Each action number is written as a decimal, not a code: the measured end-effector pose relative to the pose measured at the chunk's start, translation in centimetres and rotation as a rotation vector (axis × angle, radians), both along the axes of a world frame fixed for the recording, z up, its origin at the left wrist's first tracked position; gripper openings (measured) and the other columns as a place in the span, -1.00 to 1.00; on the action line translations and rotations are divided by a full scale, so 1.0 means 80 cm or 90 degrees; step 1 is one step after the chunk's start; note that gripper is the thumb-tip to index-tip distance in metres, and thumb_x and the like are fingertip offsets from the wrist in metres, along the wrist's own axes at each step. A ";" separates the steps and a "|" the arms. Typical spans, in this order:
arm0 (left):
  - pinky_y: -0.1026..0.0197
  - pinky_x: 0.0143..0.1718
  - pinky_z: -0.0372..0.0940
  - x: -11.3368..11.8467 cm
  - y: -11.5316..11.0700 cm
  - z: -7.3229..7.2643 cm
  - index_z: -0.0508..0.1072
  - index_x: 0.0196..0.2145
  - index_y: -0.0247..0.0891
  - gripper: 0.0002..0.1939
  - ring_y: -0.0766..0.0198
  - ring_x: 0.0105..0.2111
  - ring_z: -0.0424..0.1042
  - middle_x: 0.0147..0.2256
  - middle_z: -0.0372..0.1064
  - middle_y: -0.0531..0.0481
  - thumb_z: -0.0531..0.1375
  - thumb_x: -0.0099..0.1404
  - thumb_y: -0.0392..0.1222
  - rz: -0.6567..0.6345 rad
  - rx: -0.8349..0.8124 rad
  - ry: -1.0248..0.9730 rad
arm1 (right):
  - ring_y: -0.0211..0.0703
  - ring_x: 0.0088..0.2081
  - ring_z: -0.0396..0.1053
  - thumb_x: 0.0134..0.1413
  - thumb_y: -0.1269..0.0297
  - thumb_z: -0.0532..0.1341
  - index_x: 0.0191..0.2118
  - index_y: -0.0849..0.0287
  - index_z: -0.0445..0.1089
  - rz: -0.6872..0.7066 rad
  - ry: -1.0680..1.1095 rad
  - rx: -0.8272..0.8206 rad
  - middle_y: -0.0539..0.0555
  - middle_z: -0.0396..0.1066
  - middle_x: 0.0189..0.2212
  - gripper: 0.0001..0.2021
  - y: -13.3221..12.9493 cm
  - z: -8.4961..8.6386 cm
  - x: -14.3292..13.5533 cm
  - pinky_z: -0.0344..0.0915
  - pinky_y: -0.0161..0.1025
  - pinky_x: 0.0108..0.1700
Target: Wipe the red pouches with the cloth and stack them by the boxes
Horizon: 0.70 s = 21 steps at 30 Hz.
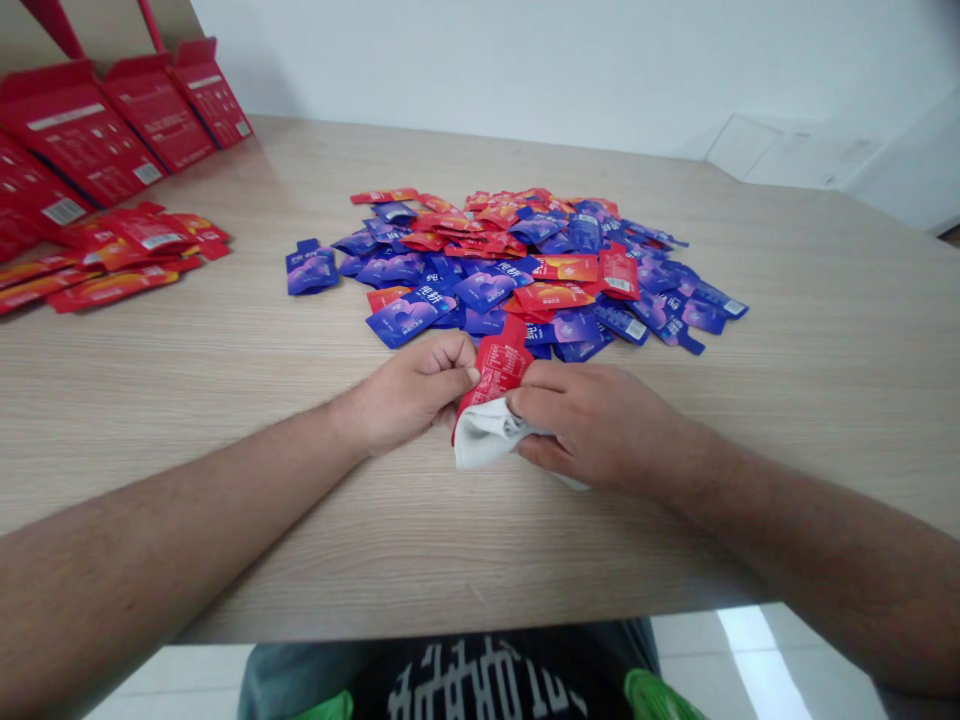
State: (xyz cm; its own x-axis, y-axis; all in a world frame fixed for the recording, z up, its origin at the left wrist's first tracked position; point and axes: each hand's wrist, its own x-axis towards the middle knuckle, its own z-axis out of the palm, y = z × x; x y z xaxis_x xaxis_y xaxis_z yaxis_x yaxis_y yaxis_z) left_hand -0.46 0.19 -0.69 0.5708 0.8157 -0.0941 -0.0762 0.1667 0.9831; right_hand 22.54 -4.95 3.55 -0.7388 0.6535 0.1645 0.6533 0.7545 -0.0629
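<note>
Red sachet, pale-printed, narrow-necked, pinched in left hand, lower end behind white cloth clutched in right hand

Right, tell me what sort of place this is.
Probably a packing workroom: a loose pile of red and blue packets lies on a table, with red boxes standing at the left.

Table was pale, wood-grained. Towards the far middle I saw a loose heap of blue and red-orange packets, mixed and overlapping. One blue packet lay at its left end. Far left, red cartons stood in a row; a smaller pile of red-orange packets lay just nearer.
</note>
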 end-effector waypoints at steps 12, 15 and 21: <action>0.38 -0.59 0.13 0.003 -0.004 0.004 0.35 -0.37 -0.26 -0.83 0.42 -0.58 0.29 -0.49 0.35 0.09 0.31 0.26 -0.27 0.019 -0.036 -0.027 | -0.07 -0.25 0.34 0.35 0.15 0.20 -0.13 0.17 0.44 -0.072 0.010 0.022 0.13 0.44 -0.20 -0.81 0.010 0.000 0.008 0.12 -0.19 -0.29; 0.38 -0.59 0.15 0.003 -0.004 0.005 0.33 -0.38 -0.25 -0.82 0.43 -0.60 0.28 -0.51 0.33 0.11 0.29 0.27 -0.29 0.019 -0.053 -0.033 | -0.03 -0.23 0.34 0.36 0.12 0.20 -0.11 0.20 0.43 -0.137 0.033 0.053 0.16 0.43 -0.20 -0.77 0.011 0.000 0.010 0.14 -0.17 -0.28; 0.39 -0.59 0.14 0.003 -0.005 0.004 0.35 -0.37 -0.26 -0.82 0.43 -0.59 0.29 -0.51 0.34 0.10 0.32 0.25 -0.27 0.026 -0.043 -0.023 | -0.07 -0.25 0.35 0.36 0.17 0.19 -0.13 0.16 0.44 -0.047 0.003 0.012 0.12 0.44 -0.20 -0.82 0.009 -0.002 0.008 0.13 -0.19 -0.28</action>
